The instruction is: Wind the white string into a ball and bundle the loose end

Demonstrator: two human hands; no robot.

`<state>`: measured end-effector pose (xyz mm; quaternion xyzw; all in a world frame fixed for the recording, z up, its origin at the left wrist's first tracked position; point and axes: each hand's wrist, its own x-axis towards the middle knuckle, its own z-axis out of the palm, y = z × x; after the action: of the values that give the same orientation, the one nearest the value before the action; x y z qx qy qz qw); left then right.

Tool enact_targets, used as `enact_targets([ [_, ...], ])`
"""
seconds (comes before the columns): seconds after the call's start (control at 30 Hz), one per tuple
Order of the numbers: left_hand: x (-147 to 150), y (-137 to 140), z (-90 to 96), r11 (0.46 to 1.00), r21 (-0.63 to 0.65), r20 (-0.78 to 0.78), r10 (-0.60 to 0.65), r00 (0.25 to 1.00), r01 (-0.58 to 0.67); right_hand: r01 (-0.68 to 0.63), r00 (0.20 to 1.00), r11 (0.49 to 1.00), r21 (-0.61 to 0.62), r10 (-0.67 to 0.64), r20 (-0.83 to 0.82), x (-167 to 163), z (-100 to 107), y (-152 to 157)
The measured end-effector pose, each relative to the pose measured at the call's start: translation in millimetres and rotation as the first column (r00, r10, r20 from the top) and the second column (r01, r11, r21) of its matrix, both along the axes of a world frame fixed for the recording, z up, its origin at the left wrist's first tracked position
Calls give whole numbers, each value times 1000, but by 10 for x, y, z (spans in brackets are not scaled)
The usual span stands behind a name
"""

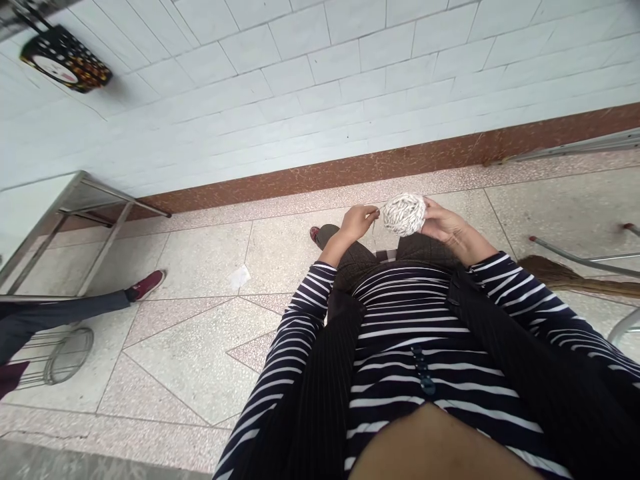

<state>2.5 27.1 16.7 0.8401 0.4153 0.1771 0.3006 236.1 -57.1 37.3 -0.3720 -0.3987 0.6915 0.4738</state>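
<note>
Cupped round the ball of yarn (404, 214), the right hand (447, 225) has a snug grip, fingers curled behind it. Left hand (357, 222) pinches the loose strand (375, 223) just left of the ball, fingertips closed. Ball sits above the lap, over the speckled floor (200, 267). Far left, a co-worker's red shoe (146, 285).

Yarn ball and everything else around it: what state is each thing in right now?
Yarn ball: wound round, held up off the lap.
Right hand: cupped against the ball's side.
Left hand: fingers pinched on the loose strand beside the ball.
Scrap of paper: lying flat on the floor.
Metal table: standing against the wall.
Broom: lying on the floor.
</note>
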Motion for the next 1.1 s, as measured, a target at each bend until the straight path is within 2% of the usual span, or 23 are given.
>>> enact_targets([
  [0.17, 63, -162, -219, 978, -210, 89, 34, 995, -15, 140, 990, 979, 150, -141, -1, 25, 364, 106],
  [0.27, 40, -312, -209, 959, -280, 80, -31, 996, 52, 276, 947, 940, 201, -302, 112, 128, 387, 311],
  [0.33, 15, -389, -126, 957, -269, 50, -98, 994, 108, 386, 854, 889, 246, -445, 271, 199, 285, 443],
  [0.43, 4, -426, 81, 979, -125, 3, -161, 987, 160, 442, 578, 818, 370, -574, 579, 200, 36, 507],
  [0.5, 22, -392, 227, 984, 31, -55, -174, 983, 176, 380, 433, 838, 391, -535, 725, 107, -125, 447],
  [0.53, 35, -360, 288, 976, 107, -93, -179, 979, 188, 338, 415, 869, 362, -483, 771, 44, -189, 399],
  [0.57, 46, -321, 338, 963, 175, -132, -183, 974, 204, 289, 443, 908, 303, -407, 799, -18, -238, 346],
  [0.63, 54, -228, 398, 932, 272, -187, -191, 964, 238, 181, 638, 979, 98, -193, 745, -111, -293, 244],
  [0.7, 36, -133, 411, 916, 323, -187, -183, 965, 236, 53, 831, 995, -82, 2, 556, -136, -299, 160],
  [0.77, -4, -47, 389, 923, 333, -144, -152, 978, 192, -50, 930, 986, -158, 104, 353, -107, -273, 93],
  [0.9, -87, 68, 261, 965, 252, -55, -56, 997, 68, -109, 990, 985, -134, 120, 76, -49, -155, -34],
  [1.0, -93, 88, 88, 995, 94, 7, 15, 1000, -15, -31, 999, 997, -72, 29, -28, -65, 2, -96],
  [1.1, -36, 39, -109, 997, -59, 74, 62, 995, -58, 96, 994, 995, 13, -95, -55, -67, 168, -43],
])
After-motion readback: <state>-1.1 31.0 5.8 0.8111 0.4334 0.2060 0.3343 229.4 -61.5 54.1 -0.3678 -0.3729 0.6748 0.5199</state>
